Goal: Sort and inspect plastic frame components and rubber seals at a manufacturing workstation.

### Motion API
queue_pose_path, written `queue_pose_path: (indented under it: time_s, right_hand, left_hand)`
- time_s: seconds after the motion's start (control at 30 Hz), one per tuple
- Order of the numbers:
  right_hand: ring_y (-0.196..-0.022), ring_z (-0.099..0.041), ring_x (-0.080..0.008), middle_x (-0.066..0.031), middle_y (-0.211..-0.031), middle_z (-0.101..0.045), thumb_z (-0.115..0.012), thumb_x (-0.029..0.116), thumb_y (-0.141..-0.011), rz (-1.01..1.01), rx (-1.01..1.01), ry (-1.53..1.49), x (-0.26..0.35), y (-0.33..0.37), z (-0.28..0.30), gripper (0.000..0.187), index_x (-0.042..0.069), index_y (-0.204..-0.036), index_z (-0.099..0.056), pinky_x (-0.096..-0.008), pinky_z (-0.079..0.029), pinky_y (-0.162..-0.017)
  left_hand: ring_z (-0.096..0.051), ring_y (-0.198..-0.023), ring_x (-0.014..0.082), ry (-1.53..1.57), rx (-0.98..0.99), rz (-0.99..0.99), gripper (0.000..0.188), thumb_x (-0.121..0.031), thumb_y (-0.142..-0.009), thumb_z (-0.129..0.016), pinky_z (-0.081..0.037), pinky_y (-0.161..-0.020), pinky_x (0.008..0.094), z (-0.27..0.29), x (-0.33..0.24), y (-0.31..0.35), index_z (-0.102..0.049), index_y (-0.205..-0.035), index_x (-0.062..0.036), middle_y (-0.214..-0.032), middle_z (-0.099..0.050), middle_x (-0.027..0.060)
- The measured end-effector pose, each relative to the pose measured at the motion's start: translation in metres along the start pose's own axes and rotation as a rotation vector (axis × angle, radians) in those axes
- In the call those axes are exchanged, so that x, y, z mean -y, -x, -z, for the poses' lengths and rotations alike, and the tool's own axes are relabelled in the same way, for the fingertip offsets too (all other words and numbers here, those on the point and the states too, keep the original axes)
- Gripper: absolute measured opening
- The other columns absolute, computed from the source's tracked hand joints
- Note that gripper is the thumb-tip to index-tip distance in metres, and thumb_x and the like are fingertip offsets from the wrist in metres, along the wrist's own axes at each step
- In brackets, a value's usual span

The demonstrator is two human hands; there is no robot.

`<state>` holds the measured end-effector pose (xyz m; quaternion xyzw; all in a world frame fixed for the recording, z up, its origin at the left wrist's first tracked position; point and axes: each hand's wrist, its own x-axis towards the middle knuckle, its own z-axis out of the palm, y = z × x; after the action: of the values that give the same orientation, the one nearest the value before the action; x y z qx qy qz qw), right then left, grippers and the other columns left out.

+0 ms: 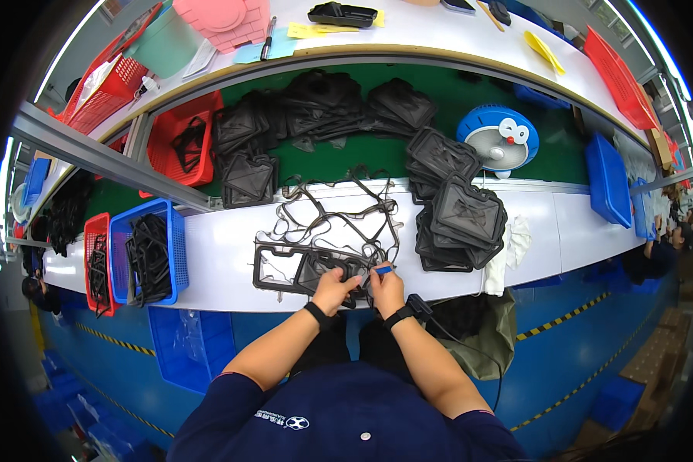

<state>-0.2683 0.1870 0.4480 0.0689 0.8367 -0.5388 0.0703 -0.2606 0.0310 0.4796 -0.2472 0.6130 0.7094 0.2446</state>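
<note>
At the table's near edge, my left hand (334, 294) has its thumb and fingers closed on a dark mesh panel with a black frame (313, 271). Right beside it, my right hand (388, 292) pinches a small tool with a blue handle (383, 270) against the panel's right end. The tool's tip is too small to make out. Loose thin black strips (316, 225) lie tangled just beyond both hands. To their right stands an uneven stack of black framed mesh panels (470, 217).
More panel stacks (323, 100) sit on the green surface behind, near a blue fan (480, 123). Black pieces fill a blue basket (179, 239) and a narrow red basket (92, 225) at left. White gloves (518, 240) lie at right. A metal post (115, 154) slants across the left.
</note>
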Motion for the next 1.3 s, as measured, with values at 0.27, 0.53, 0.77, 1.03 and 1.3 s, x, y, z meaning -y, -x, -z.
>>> queue_pose_path:
  time_s: [0.27,0.53,0.77,1.03,1.3]
  right_hand:
    - [-0.073,-0.059,-0.0434,-0.0216,-0.075,-0.06,-0.058,0.011,-0.087,0.092,-0.082,0.252,-0.012,-0.006,0.031,0.011,0.001,-0.088,-0.054,-0.0483,-0.046,-0.063]
    - [-0.088,-0.057,-0.0355,-0.0159,-0.093,-0.062,-0.063,0.006,-0.083,0.419,-0.236,0.279,0.027,0.0,0.027,0.008,0.001,-0.087,-0.058,-0.0426,-0.044,-0.081]
    - [-0.076,-0.064,-0.0221,-0.0122,-0.091,-0.066,-0.067,0.011,-0.084,-0.043,-0.016,-0.074,0.001,-0.031,-0.014,0.014,-0.001,-0.089,-0.061,-0.0319,-0.05,-0.07]
    - [-0.069,-0.057,-0.0077,-0.0018,-0.08,-0.064,-0.066,0.013,-0.089,-0.228,0.141,-0.328,0.009,-0.031,-0.011,0.012,0.002,-0.09,-0.062,-0.0239,-0.047,-0.064]
    - [-0.066,-0.053,-0.0067,0.0001,-0.075,-0.06,-0.065,0.011,-0.089,-0.102,0.125,-0.35,0.021,-0.013,0.003,0.01,0.002,-0.091,-0.06,-0.0213,-0.044,-0.062]
  left_hand:
    - [-0.057,-0.077,0.0133,0.734,-0.208,-0.24,0.007,-0.013,-0.09,-0.061,-0.046,-0.08,0.0285,0.177,-0.113,0.121,-0.06,-0.093,-0.0066,-0.085,-0.061,0.0018]
    - [-0.048,-0.064,0.0069,-0.049,-0.502,-0.426,0.014,-0.016,-0.088,-0.065,-0.04,-0.057,0.0244,0.176,-0.087,0.09,-0.056,-0.091,-0.0057,-0.076,-0.053,-0.0029]
    - [-0.054,-0.066,0.01,-0.063,-0.205,-0.157,0.022,-0.015,-0.08,-0.072,-0.045,-0.057,0.0269,0.055,-0.018,0.02,-0.06,-0.089,0.0008,-0.075,-0.06,0.0034]
    - [-0.053,-0.057,0.0091,0.135,-0.06,0.073,0.019,-0.014,-0.078,-0.073,-0.04,-0.048,0.0227,0.012,0.004,-0.018,-0.062,-0.085,-0.0004,-0.075,-0.062,0.003]
    - [-0.054,-0.062,0.0088,0.181,0.172,0.065,0.022,-0.017,-0.08,-0.073,-0.041,-0.053,0.0215,0.002,-0.005,-0.013,-0.061,-0.089,-0.0005,-0.078,-0.063,0.0028]
